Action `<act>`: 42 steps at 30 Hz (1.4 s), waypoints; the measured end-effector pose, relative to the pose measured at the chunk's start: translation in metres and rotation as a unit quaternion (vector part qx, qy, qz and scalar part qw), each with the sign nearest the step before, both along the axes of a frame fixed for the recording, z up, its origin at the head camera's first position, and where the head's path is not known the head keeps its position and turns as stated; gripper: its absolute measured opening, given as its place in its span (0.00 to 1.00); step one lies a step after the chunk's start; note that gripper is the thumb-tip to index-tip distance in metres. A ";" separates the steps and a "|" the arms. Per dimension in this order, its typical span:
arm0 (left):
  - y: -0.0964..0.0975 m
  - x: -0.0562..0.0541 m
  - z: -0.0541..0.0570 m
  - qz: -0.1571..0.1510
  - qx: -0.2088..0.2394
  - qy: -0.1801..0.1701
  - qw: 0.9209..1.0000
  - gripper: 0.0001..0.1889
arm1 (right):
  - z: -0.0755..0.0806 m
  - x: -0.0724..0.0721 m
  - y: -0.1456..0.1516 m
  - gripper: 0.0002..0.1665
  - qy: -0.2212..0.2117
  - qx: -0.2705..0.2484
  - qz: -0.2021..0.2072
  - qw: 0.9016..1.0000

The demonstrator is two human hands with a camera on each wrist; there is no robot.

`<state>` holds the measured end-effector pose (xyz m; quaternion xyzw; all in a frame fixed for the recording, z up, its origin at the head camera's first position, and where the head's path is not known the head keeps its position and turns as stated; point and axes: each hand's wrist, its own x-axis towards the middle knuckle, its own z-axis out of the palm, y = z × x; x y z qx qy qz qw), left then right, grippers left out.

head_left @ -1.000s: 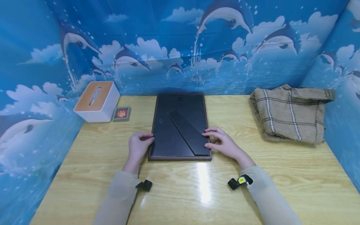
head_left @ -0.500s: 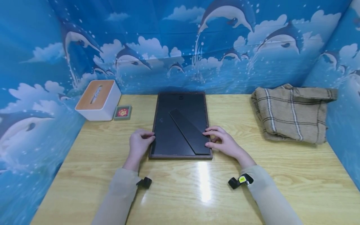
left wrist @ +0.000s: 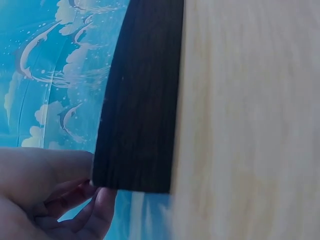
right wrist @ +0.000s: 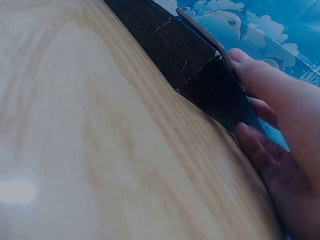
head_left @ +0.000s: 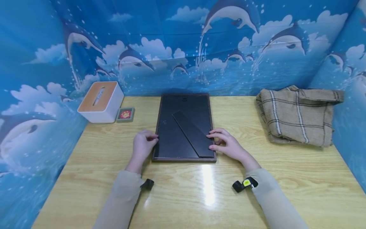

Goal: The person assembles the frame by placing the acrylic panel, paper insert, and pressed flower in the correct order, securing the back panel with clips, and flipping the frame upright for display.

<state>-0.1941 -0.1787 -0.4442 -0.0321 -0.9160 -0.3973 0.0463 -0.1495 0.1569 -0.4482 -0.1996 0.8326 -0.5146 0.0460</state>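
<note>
A dark picture frame [head_left: 171, 144] lies face down on the table, its black back and slanted easel stand [head_left: 193, 135] showing upward. At its left edge, my left hand [head_left: 142, 146] pinches the rim between thumb and finger; the left wrist view shows those fingers [left wrist: 102, 210] by the end of the dark wooden side [left wrist: 140, 100]. Across from it, my right hand [head_left: 228, 147] grips the right edge, with fingertips reaching over beside the stand. In the right wrist view the thumb [right wrist: 265, 80] is on the upper side and other fingers sit against the frame's side [right wrist: 200, 82].
A white tissue box [head_left: 107, 106] with a wooden lid stands at the back left. Beside it is a small grey-green square [head_left: 125, 114] with a red and yellow centre. A folded plaid cloth [head_left: 295, 117] lies at the back right. Dolphin-print curtains [head_left: 160, 47] border the table [head_left: 183, 194].
</note>
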 end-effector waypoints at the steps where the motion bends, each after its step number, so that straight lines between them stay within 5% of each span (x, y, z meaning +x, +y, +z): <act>1: 0.000 0.000 0.000 -0.003 -0.004 0.001 1.000 0.04 | 0.000 0.000 0.000 0.24 0.000 0.000 0.000 1.000; 19: 0.008 -0.002 0.008 -0.056 -0.106 0.026 0.992 0.04 | 0.003 0.001 0.003 0.24 0.003 0.003 -0.003 1.000; 24: 0.010 -0.001 0.011 -0.086 -0.175 0.049 0.980 0.03 | 0.002 0.000 0.001 0.24 0.002 0.004 0.001 1.000; 34: 0.018 -0.001 0.022 -0.106 -0.264 0.024 0.958 0.04 | 0.000 0.000 0.002 0.24 0.006 0.002 0.002 1.000; 38: 0.015 -0.001 0.020 -0.103 -0.243 0.002 0.965 0.05 | -0.001 0.000 0.001 0.25 0.004 -0.001 0.005 1.000; 42: 0.006 -0.002 0.014 -0.093 -0.168 -0.021 0.981 0.05 | -0.002 0.001 0.001 0.25 0.007 0.003 0.005 1.000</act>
